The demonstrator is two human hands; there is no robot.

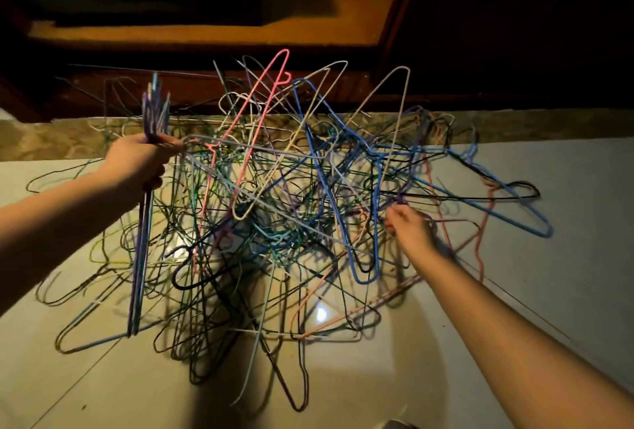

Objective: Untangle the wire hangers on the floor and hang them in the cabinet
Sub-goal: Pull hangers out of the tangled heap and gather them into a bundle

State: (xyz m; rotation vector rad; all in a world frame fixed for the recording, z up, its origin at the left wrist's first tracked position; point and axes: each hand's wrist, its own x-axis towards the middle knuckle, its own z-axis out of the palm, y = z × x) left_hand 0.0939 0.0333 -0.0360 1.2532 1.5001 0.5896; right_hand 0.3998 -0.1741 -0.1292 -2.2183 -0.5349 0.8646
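A big tangle of coloured wire hangers [302, 195] lies on the pale tiled floor, with pink, blue, white, green and black ones sticking up. My left hand [140, 162] is shut on a bundle of several hangers [142, 257], purple and blue, held upright with hooks above the fist; a grey hanger also runs from this fist into the pile. My right hand [408, 228] reaches into the right side of the pile, fingers curled at a purple wire; whether it grips it is unclear. The dark wooden cabinet [206, 34] stands behind the pile.
The tiled floor [549, 291] stretches to the right and toward me. A brown patterned strip [44, 140] runs along the cabinet's base. A wooden door edge [401, 13] rises at the upper right. Loose hangers spread out around the pile's left and front.
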